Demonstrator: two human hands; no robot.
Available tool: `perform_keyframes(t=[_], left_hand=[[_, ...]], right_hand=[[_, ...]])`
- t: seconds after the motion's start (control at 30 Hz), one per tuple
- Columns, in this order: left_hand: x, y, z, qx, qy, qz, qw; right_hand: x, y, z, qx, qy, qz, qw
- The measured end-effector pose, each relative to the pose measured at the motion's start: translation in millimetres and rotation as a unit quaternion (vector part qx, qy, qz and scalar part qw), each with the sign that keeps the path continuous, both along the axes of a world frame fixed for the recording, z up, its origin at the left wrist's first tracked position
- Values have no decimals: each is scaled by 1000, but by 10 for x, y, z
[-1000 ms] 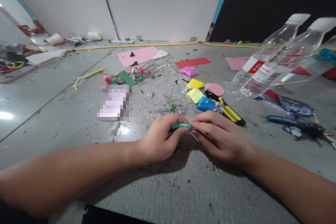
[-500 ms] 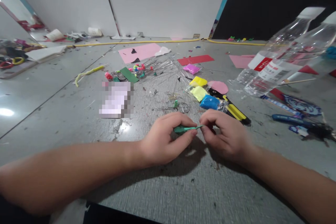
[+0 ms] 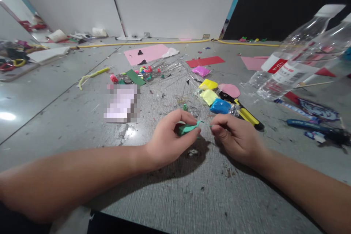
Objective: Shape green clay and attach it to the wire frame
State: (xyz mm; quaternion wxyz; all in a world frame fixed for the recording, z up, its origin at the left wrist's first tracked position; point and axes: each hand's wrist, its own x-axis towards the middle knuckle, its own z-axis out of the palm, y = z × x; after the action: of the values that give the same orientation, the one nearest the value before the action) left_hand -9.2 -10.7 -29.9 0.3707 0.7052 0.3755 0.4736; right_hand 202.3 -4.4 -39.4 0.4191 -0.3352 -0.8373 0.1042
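My left hand (image 3: 172, 142) is closed around a piece of green modelling clay (image 3: 187, 128), pinched between thumb and fingers. A thin torn strand of the clay sticks up past the fingertips. To its right, my right hand (image 3: 237, 135) has thumb and forefinger pressed together, with a tiny green bit of clay (image 3: 211, 126) just showing at the tips. A small gap separates the two hands, both low over the grey table (image 3: 175, 197). Just behind the left hand lies a bent wire piece (image 3: 194, 111) with a green blob on it, partly hidden by the fingers.
Past my right hand lie a blue clay packet (image 3: 220, 106), yellow packets (image 3: 208, 97), a pink packet (image 3: 201, 71) and a yellow-black utility knife (image 3: 249, 118). Clear plastic bottles (image 3: 287, 75) stand at right. Wires with coloured clay (image 3: 145, 73) and pink paper (image 3: 148, 54) lie farther back.
The green strand that stretched between my hands has come apart. My left hand has shifted slightly left and up, widening the gap between them; the right hand has barely moved.
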Motion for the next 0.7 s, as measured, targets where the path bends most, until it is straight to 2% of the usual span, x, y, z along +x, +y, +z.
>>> perform_keyframes(t=[0.13,0.37,0.6,0.7], left_hand=[[12,-11,31,-59,13,-3,998],[-11,1,75,-6,75,-11,997],[-18,5,83,-25,82,4,996],[-29,12,85,-30,64,-20,997]], right_hand=[[-4,3,-14,33,-3,-7,999],[-10,-10,-32,59,36,2,998],[-12,-27,22,64,59,10,996],[11,-37,17,55,46,31,997]])
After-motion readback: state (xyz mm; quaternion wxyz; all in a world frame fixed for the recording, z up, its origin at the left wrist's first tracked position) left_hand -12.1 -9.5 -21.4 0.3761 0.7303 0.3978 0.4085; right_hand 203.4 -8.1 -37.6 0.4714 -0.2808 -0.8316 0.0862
